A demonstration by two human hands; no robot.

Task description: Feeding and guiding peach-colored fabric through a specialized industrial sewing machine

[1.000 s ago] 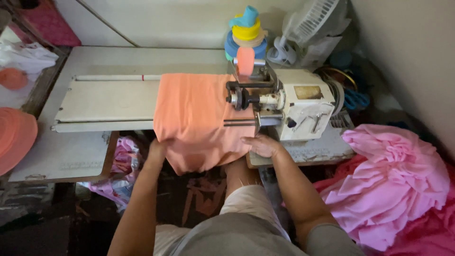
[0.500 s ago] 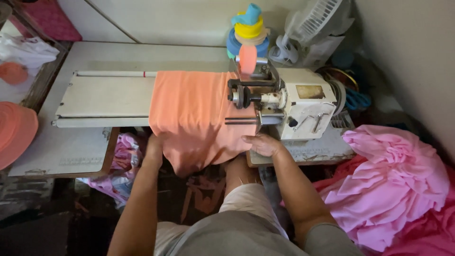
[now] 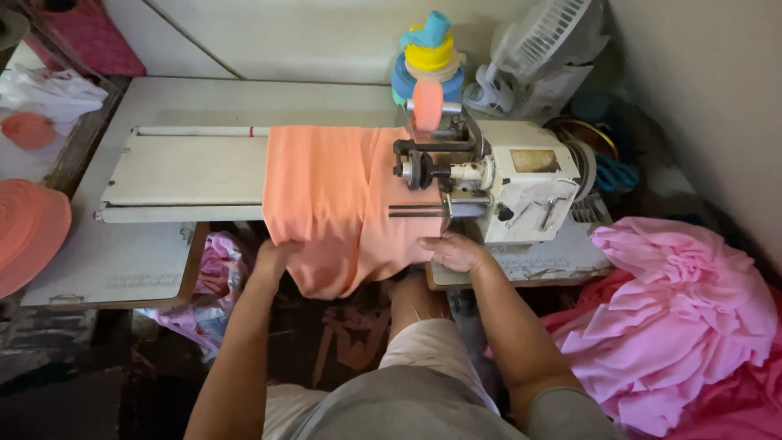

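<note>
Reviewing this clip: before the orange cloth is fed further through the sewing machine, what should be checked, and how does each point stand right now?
1. Left hand on the orange cloth: ok, it grips the front edge.
2. Right hand clear of the needle area: ok, it rests in front of the sewing machine.
3. Cloth lying flat on the machine bed: ok, it looks smooth.
4. Cloth seated under the presser foot: cannot tell, hidden.
5. Pink fabric pile away from the feed: ok, on the right.
</note>
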